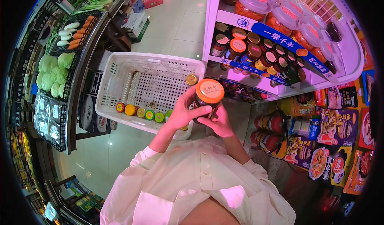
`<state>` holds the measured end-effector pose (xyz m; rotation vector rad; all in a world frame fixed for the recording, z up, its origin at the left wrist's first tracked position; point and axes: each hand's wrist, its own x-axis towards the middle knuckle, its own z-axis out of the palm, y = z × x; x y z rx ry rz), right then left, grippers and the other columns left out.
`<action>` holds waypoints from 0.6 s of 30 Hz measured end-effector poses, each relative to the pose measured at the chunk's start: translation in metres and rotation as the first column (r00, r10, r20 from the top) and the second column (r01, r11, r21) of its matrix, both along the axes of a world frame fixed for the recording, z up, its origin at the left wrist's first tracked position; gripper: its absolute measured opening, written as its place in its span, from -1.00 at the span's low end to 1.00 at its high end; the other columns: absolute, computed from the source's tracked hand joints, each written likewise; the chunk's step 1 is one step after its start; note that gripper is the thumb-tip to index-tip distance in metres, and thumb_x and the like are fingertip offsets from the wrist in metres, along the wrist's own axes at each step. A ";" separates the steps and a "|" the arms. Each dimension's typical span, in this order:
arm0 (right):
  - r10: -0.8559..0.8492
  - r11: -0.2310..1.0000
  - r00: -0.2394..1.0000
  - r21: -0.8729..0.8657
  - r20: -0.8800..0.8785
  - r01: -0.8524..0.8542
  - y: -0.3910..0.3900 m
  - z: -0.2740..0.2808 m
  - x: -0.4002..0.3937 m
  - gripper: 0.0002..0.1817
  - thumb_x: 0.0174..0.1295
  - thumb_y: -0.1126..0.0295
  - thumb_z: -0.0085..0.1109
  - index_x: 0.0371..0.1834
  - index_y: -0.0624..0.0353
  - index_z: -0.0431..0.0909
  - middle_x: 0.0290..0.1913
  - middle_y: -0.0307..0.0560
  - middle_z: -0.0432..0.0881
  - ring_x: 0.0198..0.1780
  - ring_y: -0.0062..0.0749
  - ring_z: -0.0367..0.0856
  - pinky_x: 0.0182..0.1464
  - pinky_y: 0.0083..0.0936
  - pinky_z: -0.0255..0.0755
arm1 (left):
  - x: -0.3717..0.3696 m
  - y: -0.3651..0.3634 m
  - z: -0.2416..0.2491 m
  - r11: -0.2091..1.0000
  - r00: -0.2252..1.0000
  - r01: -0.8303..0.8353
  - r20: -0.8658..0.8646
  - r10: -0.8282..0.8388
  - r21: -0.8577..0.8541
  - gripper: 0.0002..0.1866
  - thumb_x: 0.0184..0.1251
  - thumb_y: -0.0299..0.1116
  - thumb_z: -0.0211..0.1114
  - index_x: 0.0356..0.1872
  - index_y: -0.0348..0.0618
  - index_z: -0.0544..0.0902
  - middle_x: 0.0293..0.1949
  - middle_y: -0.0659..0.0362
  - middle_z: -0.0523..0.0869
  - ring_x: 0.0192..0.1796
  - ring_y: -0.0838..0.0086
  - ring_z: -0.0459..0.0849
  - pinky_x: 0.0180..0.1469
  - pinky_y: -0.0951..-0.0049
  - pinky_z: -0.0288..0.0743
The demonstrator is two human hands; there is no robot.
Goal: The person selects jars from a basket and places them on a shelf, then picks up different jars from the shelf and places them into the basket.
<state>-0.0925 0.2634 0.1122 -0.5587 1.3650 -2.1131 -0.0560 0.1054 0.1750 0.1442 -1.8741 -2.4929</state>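
Observation:
A dark glass jar with an orange lid (210, 91) is held upright in front of my body. My left hand (185, 110) wraps its left side, and my right hand (219, 121) closes on its lower right side. Beneath and to the left stands a white plastic crate (150, 58) with perforated walls. Along its near side runs a row of small jars with red, yellow and green lids (149, 114). One gold-lidded jar (191, 79) sits by the crate's right wall. My hands partly hide the crate's near right corner.
On the right, a shelf unit (256, 70) holds several dark jars (253, 51) below clear-lidded tubs (283, 15). Vegetables such as cabbages (53, 73) fill a stand at left. Fire extinguishers (269, 123) and hanging food packets (338, 127) are at right.

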 end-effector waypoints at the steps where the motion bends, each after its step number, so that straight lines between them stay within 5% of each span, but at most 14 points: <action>1: 0.000 1.000 1.000 0.005 0.011 -0.001 0.003 0.001 0.000 -0.10 0.01 0.55 0.45 0.41 0.18 0.10 0.19 -0.18 0.40 0.22 -0.49 0.40 0.21 -0.49 0.35 | 0.000 0.003 0.003 0.998 0.999 0.026 -0.028 -0.027 -0.050 -0.22 0.04 -0.35 0.53 0.32 -0.24 0.36 0.16 0.15 0.54 0.21 0.47 0.45 0.28 0.38 0.26; 6: -0.138 0.990 0.987 0.001 -0.085 0.139 0.015 -0.003 0.002 -0.15 0.02 0.54 0.44 0.38 0.18 0.15 0.23 -0.15 0.40 0.25 -0.46 0.40 0.23 -0.47 0.33 | -0.006 0.017 0.012 0.968 0.984 0.131 -0.089 -0.153 -0.216 -0.10 -0.05 -0.38 0.58 0.37 -0.21 0.29 0.24 0.17 0.46 0.30 0.42 0.39 0.39 0.33 0.18; 11: -0.280 0.950 0.910 0.051 -0.305 0.309 0.029 -0.021 -0.002 -0.19 -0.02 0.51 0.45 0.34 0.19 0.24 0.24 -0.07 0.41 0.28 -0.35 0.39 0.30 -0.36 0.26 | -0.012 0.036 0.005 0.930 0.986 0.048 -0.133 -0.103 -0.365 -0.14 -0.13 -0.43 0.63 0.27 -0.24 0.37 0.14 0.17 0.50 0.23 0.43 0.47 0.31 0.36 0.32; 16: -0.170 0.859 0.699 0.243 -0.695 0.450 0.066 0.008 -0.021 -0.20 -0.06 0.43 0.45 0.32 0.18 0.31 0.28 0.01 0.40 0.33 -0.14 0.33 0.36 -0.26 0.17 | -0.023 0.055 -0.001 0.958 0.991 0.062 -0.096 -0.092 -0.279 -0.21 -0.11 -0.45 0.61 0.22 -0.24 0.39 0.12 0.14 0.52 0.19 0.40 0.52 0.29 0.34 0.38; 18: -0.174 0.838 0.749 0.304 -0.639 0.453 0.078 0.027 -0.022 -0.16 -0.06 0.40 0.45 0.37 0.14 0.28 0.32 0.01 0.38 0.35 -0.09 0.28 0.37 -0.23 0.14 | -0.031 0.063 -0.007 0.966 0.993 0.076 -0.071 -0.096 -0.249 -0.21 -0.10 -0.45 0.60 0.23 -0.24 0.39 0.13 0.14 0.52 0.19 0.41 0.52 0.29 0.35 0.38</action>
